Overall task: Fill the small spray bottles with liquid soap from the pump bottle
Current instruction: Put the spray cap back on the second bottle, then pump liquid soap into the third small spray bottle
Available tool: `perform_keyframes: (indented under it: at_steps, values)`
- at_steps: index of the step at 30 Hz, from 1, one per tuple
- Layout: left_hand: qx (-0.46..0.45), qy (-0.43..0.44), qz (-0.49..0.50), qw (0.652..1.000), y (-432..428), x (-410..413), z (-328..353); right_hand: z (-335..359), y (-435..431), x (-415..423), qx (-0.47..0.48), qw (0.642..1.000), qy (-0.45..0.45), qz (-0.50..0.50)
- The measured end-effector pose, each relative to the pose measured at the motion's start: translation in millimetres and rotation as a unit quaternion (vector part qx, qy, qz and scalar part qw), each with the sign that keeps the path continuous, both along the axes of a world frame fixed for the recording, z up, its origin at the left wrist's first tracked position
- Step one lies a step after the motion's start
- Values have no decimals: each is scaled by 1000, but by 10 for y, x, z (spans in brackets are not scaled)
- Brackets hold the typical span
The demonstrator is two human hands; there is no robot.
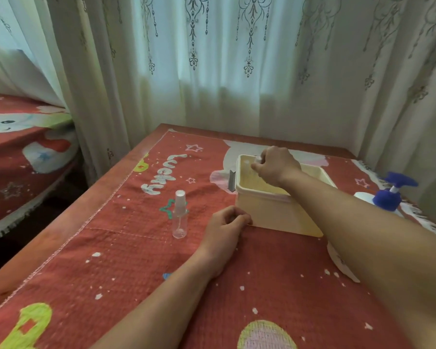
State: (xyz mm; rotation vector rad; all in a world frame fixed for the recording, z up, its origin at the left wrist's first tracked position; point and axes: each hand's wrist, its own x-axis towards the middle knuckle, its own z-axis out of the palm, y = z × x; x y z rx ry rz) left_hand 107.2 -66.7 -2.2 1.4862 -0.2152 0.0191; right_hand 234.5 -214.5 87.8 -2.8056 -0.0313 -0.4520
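While the right hand [275, 167] reaches into the cream bin [275, 212] and pinches a small pale object [258, 159], too blurred to name, the left hand [224, 227] rests loosely curled, holding nothing, on the red tablecloth [111, 248]. A clear spray bottle [179, 215] stands upright beside it; the blue-topped pump bottle [390, 195] stands right of the bin.

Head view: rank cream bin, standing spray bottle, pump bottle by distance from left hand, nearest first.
1. cream bin: just right of the left hand; fingertips at its near corner.
2. spray bottle: upright, short gap to the hand's left.
3. pump bottle: far right, beyond the bin.
The right hand, inside the bin, pinches a small whitish item.
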Motion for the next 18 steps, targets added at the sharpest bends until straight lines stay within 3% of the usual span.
perform_keyframes:
  at_steps: [4, 14, 18]
  values:
    - [-7, -6, -3, 1000, -12, -1, 9, -71, 16, 63, -5, 1000, 26, -8]
    - [-5, -5, -12, 1000, -5, -26, 43, -75, 36, 110, 115, 986, 118, -14]
    - [4, 5, -2, 1000, 0, -19, 36, 5, -21, 25, 135, 987, 79, -30]
